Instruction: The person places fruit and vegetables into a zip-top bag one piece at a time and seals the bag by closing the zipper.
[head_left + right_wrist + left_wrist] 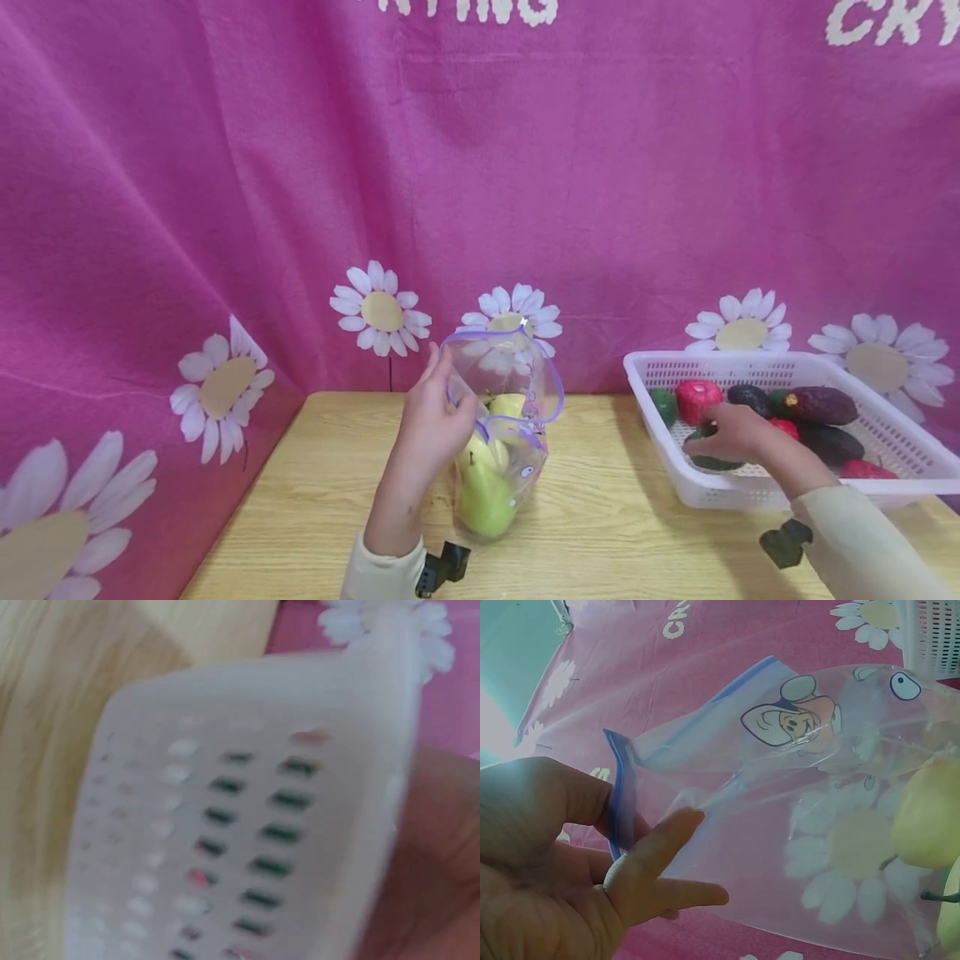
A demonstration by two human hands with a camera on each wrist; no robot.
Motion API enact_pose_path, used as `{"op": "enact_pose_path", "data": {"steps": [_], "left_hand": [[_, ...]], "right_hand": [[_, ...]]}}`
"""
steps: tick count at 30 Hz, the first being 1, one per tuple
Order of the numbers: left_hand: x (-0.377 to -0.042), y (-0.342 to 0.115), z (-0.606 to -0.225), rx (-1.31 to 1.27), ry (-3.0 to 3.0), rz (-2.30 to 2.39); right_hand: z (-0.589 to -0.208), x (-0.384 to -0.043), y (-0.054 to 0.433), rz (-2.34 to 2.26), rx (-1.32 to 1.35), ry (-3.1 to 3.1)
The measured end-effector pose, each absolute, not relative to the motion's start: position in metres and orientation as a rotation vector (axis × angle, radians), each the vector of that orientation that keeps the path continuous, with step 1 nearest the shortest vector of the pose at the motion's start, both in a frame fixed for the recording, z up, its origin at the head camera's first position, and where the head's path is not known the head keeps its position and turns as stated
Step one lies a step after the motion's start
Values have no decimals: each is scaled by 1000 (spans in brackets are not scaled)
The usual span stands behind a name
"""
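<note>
Grip: left hand (438,408) pinches the purple zip edge of the bag at its left side; right hand (738,433) is bent round a dark green piece of produce (716,461), though how firmly cannot be told, as the basket wall hides the fingertips in the right wrist view.
Table (322,500): carries both containers, bag near the middle, well in from the left edge, basket at the right end.
Basket (720,493): white, slatted, its left wall facing the bag with bare wood between; lift above that rim before crossing, so nothing knocks it.
Bag (534,443): clear, standing, mouth spread in a loop; best kept wide by holding the left edge still and slightly up, since the thin film would likely fold shut if slackened.
Pears (486,500): yellow-green, at least two inside the bag, one low at the front, one behind; a new piece should be lowered onto them rather than dropped, or the bag could tip.
Dark green piece: inside the basket, near its front left corner, just in front of a round red one (696,400); take it round the middle and draw straight up, clear of its neighbours.
</note>
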State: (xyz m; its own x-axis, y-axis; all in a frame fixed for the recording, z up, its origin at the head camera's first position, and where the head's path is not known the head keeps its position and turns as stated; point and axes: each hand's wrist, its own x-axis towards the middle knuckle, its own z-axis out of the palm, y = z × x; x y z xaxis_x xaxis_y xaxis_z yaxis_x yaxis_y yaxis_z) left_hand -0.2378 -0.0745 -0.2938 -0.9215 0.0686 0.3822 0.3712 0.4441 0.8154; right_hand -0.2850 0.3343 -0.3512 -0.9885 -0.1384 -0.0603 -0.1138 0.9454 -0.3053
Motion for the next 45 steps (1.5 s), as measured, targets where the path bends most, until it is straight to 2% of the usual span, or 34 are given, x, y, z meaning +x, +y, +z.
{"op": "enact_pose_path", "data": {"steps": [16,21,25,30,38,45], "left_hand": [[-234,-78,-293,-346,-2445,-1471],[-235,-78,-293,-364,-2453,-1476],[-236,-78,-293,-381,-2446,-1479],[-235,-79,-293,-387,-2439,-1507],[-235,-80,-293,-396,-2444,-1488],[-235,-80,-292,-409,-2443,-1488]], "right_hand": [[-291,-259,237,-792,-706,3501],[-274,-249,203,-977,-938,3469],[-264,-246,177,-1296,-1121,3156],[-267,-256,148,-1615,-1177,2667],[-292,-275,125,-1547,-1148,2520],[-305,-283,117,-1453,-1227,2542]]}}
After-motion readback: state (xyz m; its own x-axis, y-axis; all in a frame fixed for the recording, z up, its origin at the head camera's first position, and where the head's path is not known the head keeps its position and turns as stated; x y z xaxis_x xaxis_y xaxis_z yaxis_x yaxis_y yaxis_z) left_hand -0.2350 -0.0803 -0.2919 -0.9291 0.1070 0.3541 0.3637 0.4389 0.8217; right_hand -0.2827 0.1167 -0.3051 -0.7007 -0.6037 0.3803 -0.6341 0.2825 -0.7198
